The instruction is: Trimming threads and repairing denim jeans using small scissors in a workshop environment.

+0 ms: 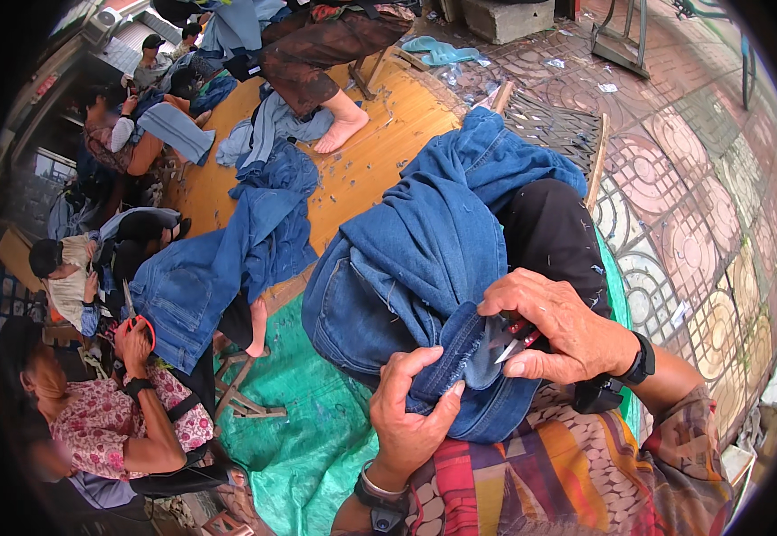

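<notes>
Blue denim jeans lie bunched across my lap and over my dark trouser leg. My left hand is closed on a frayed, stitched edge of the denim, which is pinched between thumb and fingers. Small red-handled thread snips sit in my right hand, their pale blade tips pointing at that edge. The forefinger of this hand rests at the top of the fold. Loose pale threads show along the denim, and my palm hides part of the snips' handles.
At left, a co-worker's hand holds orange-handled scissors beside another pair of jeans. Green sheeting and a yellow board cover the ground. Several people sit farther back. Patterned paving extends right, with a blue slipper ahead.
</notes>
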`<state>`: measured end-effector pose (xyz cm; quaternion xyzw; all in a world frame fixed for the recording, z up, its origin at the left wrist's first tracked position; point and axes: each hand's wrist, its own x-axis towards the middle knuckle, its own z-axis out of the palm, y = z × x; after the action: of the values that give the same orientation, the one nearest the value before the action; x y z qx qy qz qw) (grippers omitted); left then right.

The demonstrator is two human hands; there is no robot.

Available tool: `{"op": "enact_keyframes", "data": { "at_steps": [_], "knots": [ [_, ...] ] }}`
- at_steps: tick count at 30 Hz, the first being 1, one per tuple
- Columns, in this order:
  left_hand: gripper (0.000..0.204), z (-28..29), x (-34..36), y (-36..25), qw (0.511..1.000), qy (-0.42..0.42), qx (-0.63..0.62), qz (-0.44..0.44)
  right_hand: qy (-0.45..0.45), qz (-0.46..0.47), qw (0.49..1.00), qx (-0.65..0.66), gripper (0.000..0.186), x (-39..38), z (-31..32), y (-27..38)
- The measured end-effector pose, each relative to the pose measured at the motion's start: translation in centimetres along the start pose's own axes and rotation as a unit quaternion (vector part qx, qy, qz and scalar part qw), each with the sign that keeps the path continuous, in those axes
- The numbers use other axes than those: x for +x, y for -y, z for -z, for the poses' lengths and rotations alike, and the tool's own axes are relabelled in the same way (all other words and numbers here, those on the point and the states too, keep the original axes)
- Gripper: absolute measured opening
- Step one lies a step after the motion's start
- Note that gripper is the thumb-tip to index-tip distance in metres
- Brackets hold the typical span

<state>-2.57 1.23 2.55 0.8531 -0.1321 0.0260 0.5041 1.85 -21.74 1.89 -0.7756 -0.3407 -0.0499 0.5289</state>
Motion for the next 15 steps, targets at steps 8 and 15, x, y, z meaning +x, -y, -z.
{"op": "enact_keyframes", "data": {
  "at_steps": [8,15],
  "knots": [
    [0.034,-0.2,0.1,0.2,0.999,-0.032,-0.014,-0.039,0.010,0.012,0.998,-0.067,0.030,-0.4,-0.3,0.7],
    [0.031,-0.4,0.1,0.2,0.998,-0.033,-0.048,-0.005,-0.054,-0.015,0.996,-0.063,0.031,-0.4,-0.9,1.5]
  ]
}}
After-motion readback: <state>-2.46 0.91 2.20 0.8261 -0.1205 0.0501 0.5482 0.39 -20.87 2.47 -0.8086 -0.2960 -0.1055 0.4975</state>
